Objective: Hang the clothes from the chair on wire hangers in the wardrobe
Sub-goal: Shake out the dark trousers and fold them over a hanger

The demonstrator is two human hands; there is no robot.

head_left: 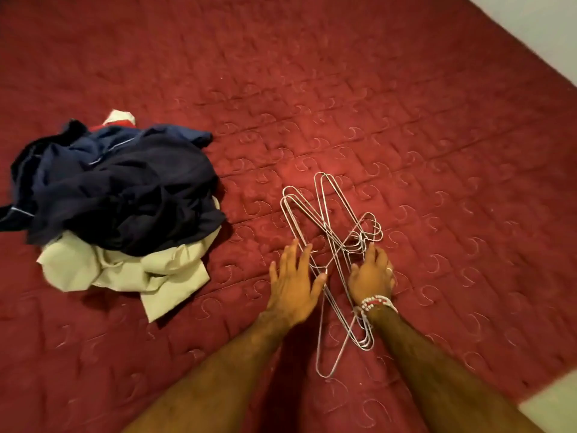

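Reaching up from the bottom edge on bare forearms, both hands meet at a tangled bundle of thin silver wire hangers (335, 242) lying on the bed, lower centre-right of the frame. The left hand (295, 282) lies flat with its fingers straight and spread; its fingertips touch the wires on the bundle's left side, and it grips nothing. The right hand (371, 276) sits over the hooked ends on the bundle's right side, back toward the camera and fingers bent down onto the wires. Whether it actually grips them cannot be told. A silver ring (388, 269) shows on one of its fingers, and red-and-white beaded bracelets (376, 303) circle its wrist.

A rumpled heap of clothes (118, 198) rests at the left of the frame, well apart from the hangers. Dark navy garments lie on top, a cream garment spreads beneath them, and a scrap of red and white cloth pokes out at the far side. Everything lies on a bed covered by a deep red quilted spread (406, 120) stitched in squares. A white wall (546, 23) fills the upper right corner.
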